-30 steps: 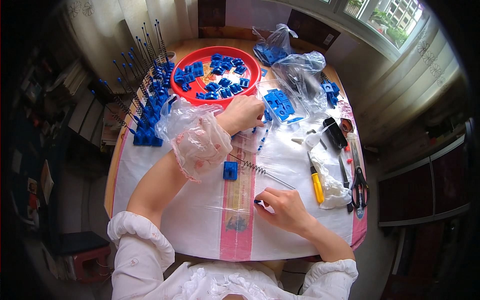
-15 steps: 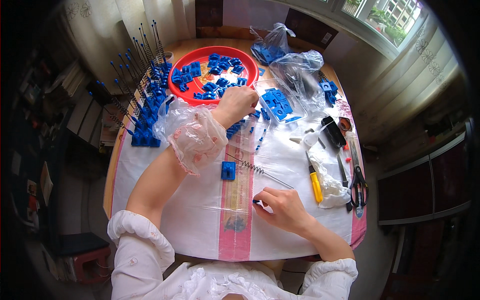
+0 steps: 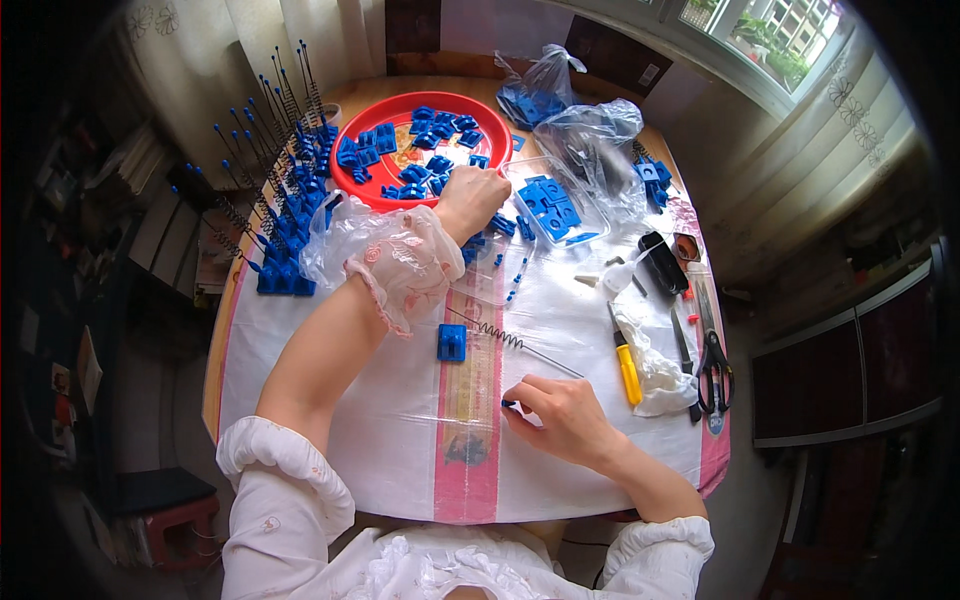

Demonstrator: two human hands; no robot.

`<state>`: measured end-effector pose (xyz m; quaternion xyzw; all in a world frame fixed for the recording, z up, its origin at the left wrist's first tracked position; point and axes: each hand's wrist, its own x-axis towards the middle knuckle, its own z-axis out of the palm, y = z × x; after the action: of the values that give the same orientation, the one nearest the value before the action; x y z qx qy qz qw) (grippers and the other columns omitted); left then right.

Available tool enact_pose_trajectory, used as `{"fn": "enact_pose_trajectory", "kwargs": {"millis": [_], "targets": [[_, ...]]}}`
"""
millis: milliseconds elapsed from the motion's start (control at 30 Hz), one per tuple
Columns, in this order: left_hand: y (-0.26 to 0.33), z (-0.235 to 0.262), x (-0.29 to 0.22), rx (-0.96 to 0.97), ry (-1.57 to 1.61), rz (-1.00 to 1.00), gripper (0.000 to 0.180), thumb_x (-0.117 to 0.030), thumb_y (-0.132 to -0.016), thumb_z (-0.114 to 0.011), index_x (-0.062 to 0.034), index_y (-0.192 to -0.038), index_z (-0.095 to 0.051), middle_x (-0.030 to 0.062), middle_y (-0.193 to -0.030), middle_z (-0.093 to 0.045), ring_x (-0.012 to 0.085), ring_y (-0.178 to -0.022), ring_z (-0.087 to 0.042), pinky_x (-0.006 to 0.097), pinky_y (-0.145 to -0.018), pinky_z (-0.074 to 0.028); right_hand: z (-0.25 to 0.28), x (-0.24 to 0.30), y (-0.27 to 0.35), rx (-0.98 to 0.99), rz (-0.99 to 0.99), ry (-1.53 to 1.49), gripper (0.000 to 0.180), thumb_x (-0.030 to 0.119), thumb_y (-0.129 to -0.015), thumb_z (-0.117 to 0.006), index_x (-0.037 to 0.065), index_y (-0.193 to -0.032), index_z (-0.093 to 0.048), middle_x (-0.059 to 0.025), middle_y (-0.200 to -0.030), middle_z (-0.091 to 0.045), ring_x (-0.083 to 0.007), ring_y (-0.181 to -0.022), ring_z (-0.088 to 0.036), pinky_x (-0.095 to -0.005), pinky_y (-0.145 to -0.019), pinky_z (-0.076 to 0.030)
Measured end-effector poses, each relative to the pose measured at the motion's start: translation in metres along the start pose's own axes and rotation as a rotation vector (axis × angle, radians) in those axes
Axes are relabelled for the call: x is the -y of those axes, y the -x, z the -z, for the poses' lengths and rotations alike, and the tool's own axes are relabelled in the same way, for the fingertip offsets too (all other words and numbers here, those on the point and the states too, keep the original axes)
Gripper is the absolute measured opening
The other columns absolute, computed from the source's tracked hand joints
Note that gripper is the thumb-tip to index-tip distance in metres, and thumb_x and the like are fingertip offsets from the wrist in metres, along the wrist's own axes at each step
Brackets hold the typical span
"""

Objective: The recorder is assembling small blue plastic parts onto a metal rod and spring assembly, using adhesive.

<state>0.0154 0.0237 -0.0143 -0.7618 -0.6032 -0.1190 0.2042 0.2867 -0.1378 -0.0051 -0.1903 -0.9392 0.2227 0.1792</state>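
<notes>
Nearest, the right hand (image 3: 558, 408) pinches a small dark-blue piece (image 3: 508, 404) against the thumb — a light, steady grip seems best, so it doesn't slip. Just beyond lie a coiled wire (image 3: 500, 334) and, beside it, a blue block (image 3: 451, 342), both best left unbumped. Farther on, the loose cuff (image 3: 405, 265) should clear the small blue beads (image 3: 517, 279). Farthest, the left hand (image 3: 473, 200) curls at the red tray's (image 3: 500, 128) near side — fingertips hidden, so I cannot tell whether it holds anything.
</notes>
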Motion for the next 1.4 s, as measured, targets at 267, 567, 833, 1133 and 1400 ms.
{"fn": "enact_pose_trajectory", "kwargs": {"millis": [267,567,833,1133,1400], "targets": [[-0.002,0.016,0.003,-0.053,0.003,-0.028,0.008,-0.010,-0.076,-0.069,-0.0056,-0.070,-0.071,0.0126,-0.073,-0.069,0.0274,-0.071,-0.071,0.039,-0.063,-0.056,-0.001,0.000,0.000,-0.008,0.006,-0.001,0.010,0.010,-0.078,-0.072,0.008,-0.085,-0.065,-0.0027,-0.075,-0.064,-0.0163,-0.061,-0.066,-0.0303,-0.053,-0.051],[0.012,0.039,-0.010,0.047,0.105,-0.360,0.004,-0.006,-0.071,-0.069,-0.0061,-0.069,-0.072,0.0112,-0.073,-0.070,0.0260,-0.070,-0.071,0.036,-0.060,-0.056,-0.002,0.001,0.000,0.014,0.003,0.006,0.011,0.010,-0.078,-0.072,0.008,-0.086,-0.065,-0.0025,-0.076,-0.065,-0.0164,-0.062,-0.066,-0.0302,-0.054,-0.051],[0.013,0.029,-0.015,0.040,0.031,-0.334,0.005,-0.007,-0.071,-0.068,-0.0080,-0.069,-0.073,0.0097,-0.074,-0.070,0.0241,-0.071,-0.071,0.035,-0.061,-0.056,-0.001,0.001,0.000,0.008,0.009,0.000,0.011,0.010,-0.078,-0.073,0.008,-0.085,-0.065,-0.0028,-0.077,-0.065,-0.0164,-0.062,-0.067,-0.0301,-0.054,-0.051],[0.021,0.024,-0.015,-0.023,0.009,-0.256,0.004,-0.010,-0.074,-0.068,-0.0086,-0.070,-0.068,0.0082,-0.074,-0.069,0.0233,-0.073,-0.071,0.035,-0.062,-0.055,-0.002,0.003,-0.001,-0.004,0.018,0.006,0.010,0.010,-0.078,-0.073,0.008,-0.084,-0.065,-0.0030,-0.074,-0.064,-0.0172,-0.059,-0.065,-0.0305,-0.053,-0.050],[0.102,0.130,-0.031,-0.072,0.306,-0.073,0.016,-0.024,-0.085,-0.070,-0.0101,-0.077,-0.065,0.0064,-0.073,-0.061,0.0270,-0.068,-0.065,0.039,-0.059,-0.050,-0.003,0.006,0.001,-0.045,0.017,-0.009,0.010,0.009,-0.077,-0.073,0.009,-0.084,-0.065,-0.0023,-0.071,-0.062,-0.0174,-0.057,-0.063,-0.0309,-0.051,-0.049]]}}
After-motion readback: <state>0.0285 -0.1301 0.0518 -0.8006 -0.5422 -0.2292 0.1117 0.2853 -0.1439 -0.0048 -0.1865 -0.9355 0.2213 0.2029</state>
